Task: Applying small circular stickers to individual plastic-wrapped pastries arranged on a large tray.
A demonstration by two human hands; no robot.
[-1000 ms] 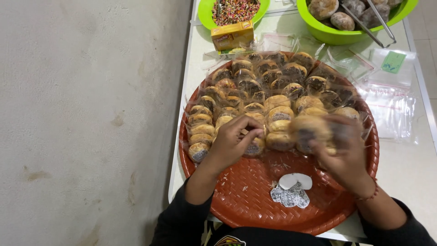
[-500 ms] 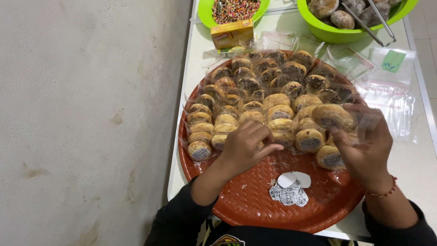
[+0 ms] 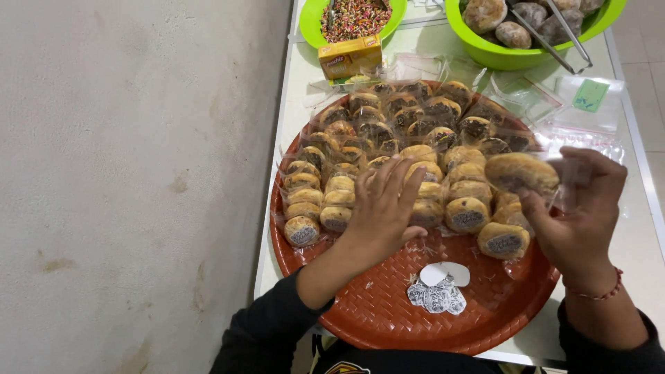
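A round red woven tray (image 3: 374, 315) on a white table holds rows of small round pastries in clear wrappers (image 3: 388, 131). My left hand (image 3: 384, 208) lies flat with spread fingers on the wrapped pastries near the tray's middle. My right hand (image 3: 578, 215) is raised over the tray's right side and grips one wrapped pastry (image 3: 521, 172) by its clear bag. A small heap of round paper stickers (image 3: 438, 291) sits on the bare front part of the tray.
At the back stand a green bowl of coloured sprinkles (image 3: 353, 17), a yellow box (image 3: 350, 57), and a green bowl of pastries (image 3: 533, 34) with metal tongs (image 3: 554, 38). Empty clear bags (image 3: 585, 114) lie at the right. A bare wall is at the left.
My right hand has lifted one wrapped pastry off the rows and moved it up and to the right. My left hand has stayed pressed on the pastries.
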